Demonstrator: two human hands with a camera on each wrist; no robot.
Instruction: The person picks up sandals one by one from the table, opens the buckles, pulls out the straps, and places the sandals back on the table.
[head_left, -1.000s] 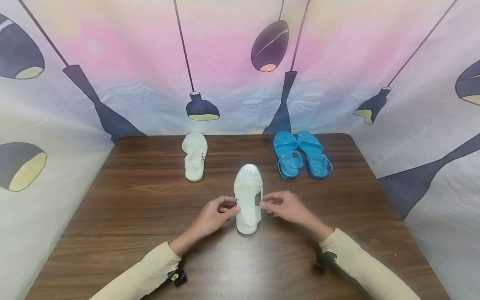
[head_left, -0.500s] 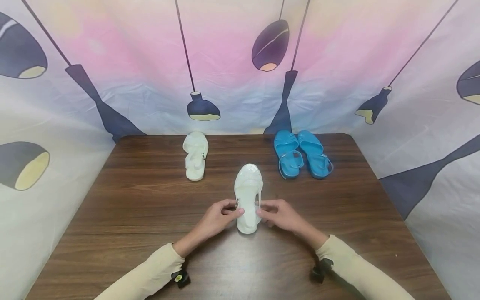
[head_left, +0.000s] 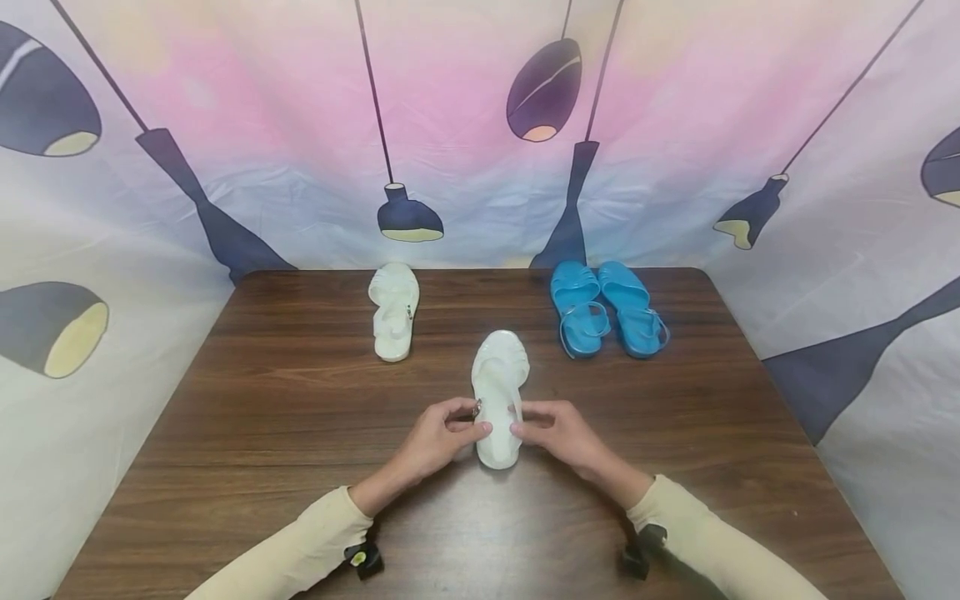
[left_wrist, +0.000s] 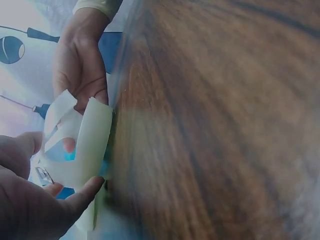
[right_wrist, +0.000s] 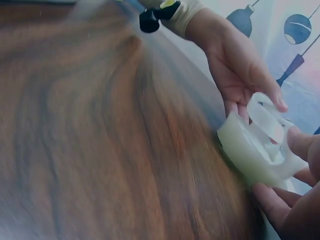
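At the worktop (head_left: 300, 417), my left hand (head_left: 435, 433) and right hand (head_left: 564, 433) fingers pinch the nearer white sandal (head_left: 498, 387), presumably steadying both sides.

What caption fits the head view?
Left fingers and right fingers grip a white strappy plastic sandal with two blue plastic sandals behind.

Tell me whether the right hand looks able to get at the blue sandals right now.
Probably yes, after letting go: the right hand is holding the nearer white sandal, but only tabletop shows between that hand and the blue sandals, and the left hand is at the white sandal's other side.
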